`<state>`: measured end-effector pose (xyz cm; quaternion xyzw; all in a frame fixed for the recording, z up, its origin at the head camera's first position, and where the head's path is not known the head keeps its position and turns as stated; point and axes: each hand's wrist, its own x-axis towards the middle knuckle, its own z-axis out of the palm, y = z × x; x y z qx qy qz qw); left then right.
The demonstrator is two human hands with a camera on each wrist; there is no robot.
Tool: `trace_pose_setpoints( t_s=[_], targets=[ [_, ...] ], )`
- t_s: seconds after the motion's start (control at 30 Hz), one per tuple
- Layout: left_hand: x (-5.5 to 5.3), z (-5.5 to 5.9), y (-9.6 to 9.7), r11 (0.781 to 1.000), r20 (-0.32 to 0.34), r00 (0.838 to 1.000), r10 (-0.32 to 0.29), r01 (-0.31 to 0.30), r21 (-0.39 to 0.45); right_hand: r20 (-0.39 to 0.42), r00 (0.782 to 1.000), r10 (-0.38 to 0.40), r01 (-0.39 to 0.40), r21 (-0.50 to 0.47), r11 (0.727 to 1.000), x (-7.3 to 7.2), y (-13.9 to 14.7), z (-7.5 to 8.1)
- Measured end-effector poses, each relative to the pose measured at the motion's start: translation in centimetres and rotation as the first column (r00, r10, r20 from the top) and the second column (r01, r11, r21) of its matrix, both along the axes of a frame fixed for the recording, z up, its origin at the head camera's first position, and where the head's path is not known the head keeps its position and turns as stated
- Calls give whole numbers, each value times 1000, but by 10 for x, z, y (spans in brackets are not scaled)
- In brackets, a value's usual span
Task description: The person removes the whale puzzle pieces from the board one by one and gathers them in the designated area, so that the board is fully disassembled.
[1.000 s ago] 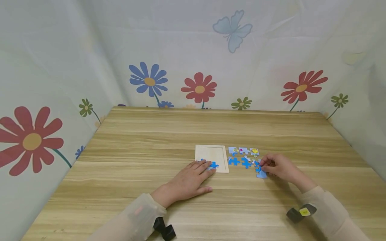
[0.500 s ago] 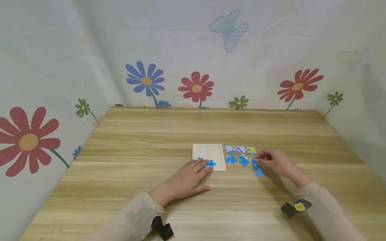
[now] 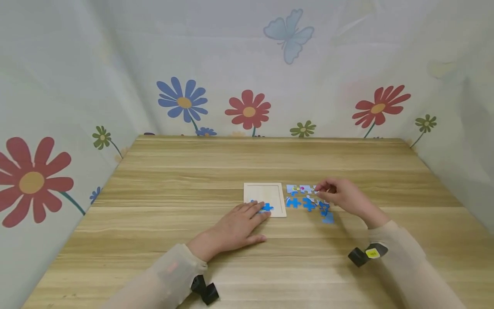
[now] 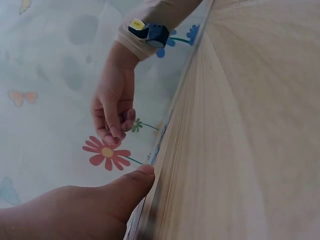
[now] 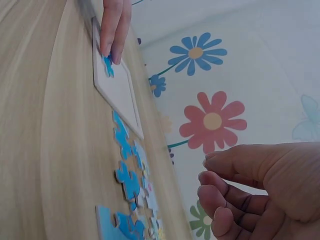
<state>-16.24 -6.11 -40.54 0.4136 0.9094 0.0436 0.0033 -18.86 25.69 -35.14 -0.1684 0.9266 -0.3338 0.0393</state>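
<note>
The left hand (image 3: 235, 225) lies with fingers extended on the lower left of a square wooden puzzle tray (image 3: 265, 193). A blue jigsaw piece (image 3: 268, 207) shows at its fingertips inside the tray, partly covered. To the tray's right, several loose jigsaw pieces (image 3: 294, 202) in blue and pale lilac lie in rough rows. The right hand (image 3: 343, 195) hovers over the far right of those pieces and hides some of them. In the right wrist view its fingers are loosely curled, thumb (image 5: 220, 162) near the index finger, with nothing between them.
A light blue piece (image 3: 328, 218) lies nearest the person on the wood-grain table (image 3: 193, 171). Behind the table hangs a white cloth (image 3: 231, 47) printed with flowers and a butterfly. Both wrists wear small black cameras (image 3: 204, 291).
The right hand has moved away from the lower right pieces, leftward and toward the table's back, over the upper row. The left hand stays on the tray. The whole head view shifts slightly.
</note>
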Motion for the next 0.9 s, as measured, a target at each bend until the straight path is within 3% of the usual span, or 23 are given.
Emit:
trace_pose_setpoints(
  t_s=[0.4,0.63,0.9],
  targets=[
    [1,6,-2,999,-32,999,11,-12,-31,-22,1000,13,-13,35,999,-7,-25,8],
    [0,5,-5,1000,-51,999,18,-18,-14,-47,997,62,-60,36,998,-12,-41,8],
    [1,3,-9,1000,-76,997,11,-10,9,-4,994,107,-107,1,994,-15,-54,6]
  ],
)
